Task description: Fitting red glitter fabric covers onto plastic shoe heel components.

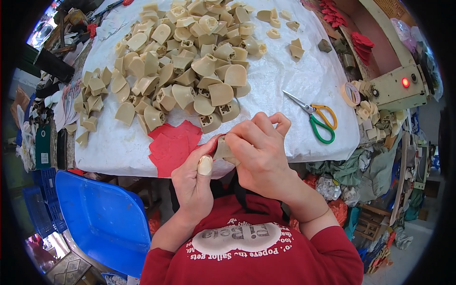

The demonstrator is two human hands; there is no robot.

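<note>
In front of my chest, both hands are closed around a beige plastic shoe heel with a red covering piece against its left side. My left hand, with a pale finger cot on its thumb, grips it from the left. My right hand pinches it from the right with bent fingers, which hide part of it. Beside my left hand lies a stack of red cut pieces at the table's near edge. A large pile of bare beige heels is heaped just beyond.
Scissors with yellow and green handles lie to the right on the white-covered table. A machine with a lit red lamp and a tape roll stand farther right. At lower left is a blue tub.
</note>
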